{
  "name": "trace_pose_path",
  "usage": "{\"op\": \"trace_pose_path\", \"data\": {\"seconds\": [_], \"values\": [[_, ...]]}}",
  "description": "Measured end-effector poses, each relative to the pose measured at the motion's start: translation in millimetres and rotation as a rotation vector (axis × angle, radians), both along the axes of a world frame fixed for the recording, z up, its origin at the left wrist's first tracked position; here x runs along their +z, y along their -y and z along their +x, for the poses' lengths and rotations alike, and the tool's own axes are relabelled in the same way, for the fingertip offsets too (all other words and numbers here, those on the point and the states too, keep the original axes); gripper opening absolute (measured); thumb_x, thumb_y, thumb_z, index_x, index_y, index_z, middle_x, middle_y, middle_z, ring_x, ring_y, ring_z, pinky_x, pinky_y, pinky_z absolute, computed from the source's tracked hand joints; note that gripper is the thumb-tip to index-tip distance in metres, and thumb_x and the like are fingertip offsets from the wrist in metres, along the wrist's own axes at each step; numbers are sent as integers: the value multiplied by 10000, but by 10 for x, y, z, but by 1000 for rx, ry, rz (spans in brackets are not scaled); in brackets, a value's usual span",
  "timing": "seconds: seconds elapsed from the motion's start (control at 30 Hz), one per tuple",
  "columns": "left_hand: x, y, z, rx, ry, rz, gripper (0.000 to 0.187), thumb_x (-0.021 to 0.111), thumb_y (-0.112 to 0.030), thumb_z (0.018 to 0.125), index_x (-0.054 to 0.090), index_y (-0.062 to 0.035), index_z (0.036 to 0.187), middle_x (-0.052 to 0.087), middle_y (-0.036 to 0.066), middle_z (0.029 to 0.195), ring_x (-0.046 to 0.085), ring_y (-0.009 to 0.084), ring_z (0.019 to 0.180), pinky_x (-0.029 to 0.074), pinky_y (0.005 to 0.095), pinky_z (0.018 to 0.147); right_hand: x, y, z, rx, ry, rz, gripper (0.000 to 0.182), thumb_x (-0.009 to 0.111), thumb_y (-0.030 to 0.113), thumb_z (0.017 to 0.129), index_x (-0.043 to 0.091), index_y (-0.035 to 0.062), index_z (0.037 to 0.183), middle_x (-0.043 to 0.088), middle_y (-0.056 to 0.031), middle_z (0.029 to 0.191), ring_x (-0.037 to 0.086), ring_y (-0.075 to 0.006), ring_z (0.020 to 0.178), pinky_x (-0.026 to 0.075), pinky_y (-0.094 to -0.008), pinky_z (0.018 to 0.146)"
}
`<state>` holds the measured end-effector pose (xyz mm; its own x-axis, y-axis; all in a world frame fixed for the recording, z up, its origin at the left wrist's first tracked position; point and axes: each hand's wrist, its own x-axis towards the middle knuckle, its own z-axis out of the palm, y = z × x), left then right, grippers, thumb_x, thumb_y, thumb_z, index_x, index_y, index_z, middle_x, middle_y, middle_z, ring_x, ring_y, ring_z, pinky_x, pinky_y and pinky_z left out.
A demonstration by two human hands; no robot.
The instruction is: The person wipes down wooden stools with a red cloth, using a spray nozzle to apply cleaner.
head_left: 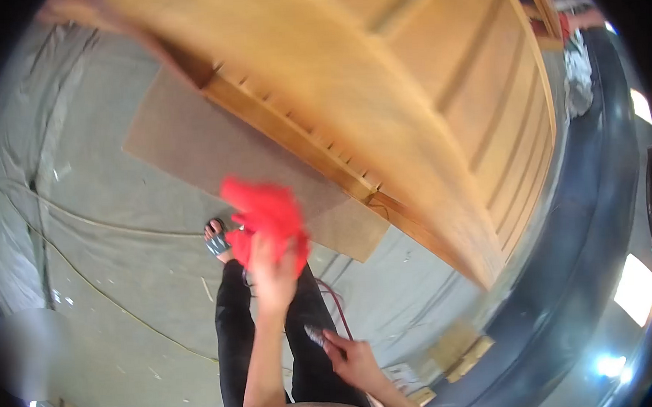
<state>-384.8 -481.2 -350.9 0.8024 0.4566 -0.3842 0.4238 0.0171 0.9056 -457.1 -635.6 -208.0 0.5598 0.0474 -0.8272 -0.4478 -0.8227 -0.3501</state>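
Note:
A bright red cloth point(271, 210), blurred by motion, is bunched in my left hand point(274, 269), which is held out over my legs. My right hand point(356, 360) is lower and to the right, its fingers closed on a small grey-and-white object point(315, 335) that I cannot identify. Beyond both hands, a large varnished wooden piece point(401, 89) with ribs or slats fills the upper middle and right. Neither the cloth nor my hands touch it. A row of small slots runs along its lower rail point(293, 131).
Brown sheets point(190, 137) lie on the covered floor. Cords point(113, 228) cross the left side, and a red hose point(337, 302) runs beside my legs. Cardboard pieces point(459, 347) lie at lower right, near a long dark padded shape point(564, 250). A person's arm point(585, 19) shows at upper right.

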Motion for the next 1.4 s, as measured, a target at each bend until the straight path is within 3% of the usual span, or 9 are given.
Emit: {"op": "trace_pose_path", "data": {"seconds": [0.07, 0.27, 0.47, 0.5, 0.67, 0.8, 0.87, 0.97, 1.4], "values": [[-245, 574, 483, -284, 120, 297, 384, 633, -2, 768, 610, -28, 1150, 605, 217, 1051, 574, 389, 1011, 507, 408, 822, 52, 88, -301, -159, 32, 63, 280, 641, 131, 904, 673, 12, 1156, 652, -269, 849, 687, -357, 663, 508, -390, 548], [-835, 1479, 506, -659, -9, 485, 377, 599, 9, 784, 608, -16, 1161, 593, 199, 1068, 566, 370, 1029, 488, 397, 862, 205, 628, -356, -539, -34, 28, 309, 637, 150, 921, 658, 23, 1202, 652, -256, 784, 535, -283, 462, 461, -335, 491], [-404, 723, 96, -745, -170, 622, 374, 564, 20, 800, 606, -4, 1171, 581, 180, 1084, 557, 351, 1046, 469, 386, 903, -19, 1208, -234, -688, 208, 156, 315, 633, 131, 905, 656, 27, 1202, 605, -272, 709, 628, -355, 525, 469, -390, 498], [-285, 627, 201, -738, -176, 648, 374, 559, 22, 803, 606, -2, 1173, 578, 177, 1087, 556, 348, 1049, 466, 384, 909, 80, 1354, -75, -747, 30, 155, 313, 630, 134, 902, 659, 23, 1193, 599, -275, 705, 640, -389, 576, 486, -402, 525], [165, 875, 1400, -773, 173, 757, 373, 530, 30, 816, 604, 8, 1181, 568, 161, 1100, 549, 332, 1064, 451, 375, 943, -91, 1739, -257, -890, 82, 234, 308, 633, 131, 893, 664, 15, 1177, 592, -272, 683, 625, -404, 584, 492, -418, 552], [-110, 1582, 2124, -1303, 312, 632, 374, 507, 38, 827, 603, 16, 1188, 560, 149, 1111, 543, 320, 1076, 438, 368, 970, -96, 1894, -278, -953, -90, 204, 294, 641, 110, 884, 669, -8, 1151, 593, -267, 672, 642, -375, 579, 486, -394, 545], [-518, 1766, 2209, -1640, 182, 408, 445, 618, -3, 761, 701, -171, 1165, 538, 76, 1122, 546, 272, 1068, 467, 320, 898, -162, 1878, -296, -982, -87, 252, 292, 642, 101, 882, 670, -8, 1152, 582, -268, 661, 625, -362, 543, 475, -384, 529], [-306, 2036, 2180, -1944, 16, 844, 444, 629, 9, 741, 745, -244, 1086, 509, 61, 1013, 544, 252, 990, 485, 338, 850, -198, 1977, -361, -1037, -50, 260, 293, 643, 95, 884, 669, -5, 1158, 563, -265, 640, 591, -348, 497, 453, -383, 508], [-536, 1691, 2115, -1822, 172, 618, 482, 593, 69, 757, 735, -188, 1139, 465, 104, 960, 515, 294, 924, 463, 348, 805, -64, 2319, -161, -1028, -7, 313, 280, 638, 111, 885, 676, 22, 1148, 608, -241, 666, 623, -383, 579, 473, -426, 542]]}}
